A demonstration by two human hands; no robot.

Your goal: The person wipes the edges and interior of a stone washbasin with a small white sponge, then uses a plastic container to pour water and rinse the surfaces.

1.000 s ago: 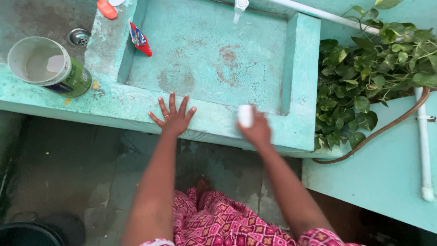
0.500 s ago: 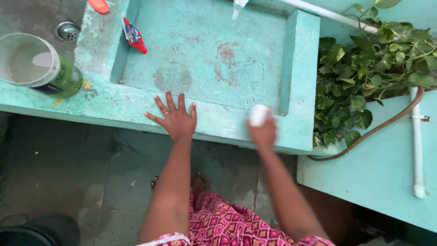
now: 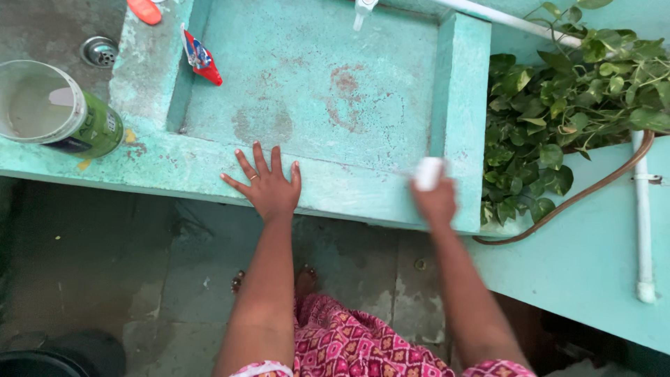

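An outdoor washing spot at a home: a turquoise painted concrete wash basin (image 3: 460, 105) with a white plastic tap (image 3: 361, 12), a round metal floor drain (image 3: 98, 50), leafy green creeper (image 3: 565, 91) and wet stone floor (image 3: 105, 272).

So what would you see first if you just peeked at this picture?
Probably the big turquoise wash basin filling the top, with two bare arms reaching up to its front edge. The left hand lies flat with fingers spread on the rim, and the right hand grips a small white block near the basin's right corner. Leafy green vines spill beside it on the right.
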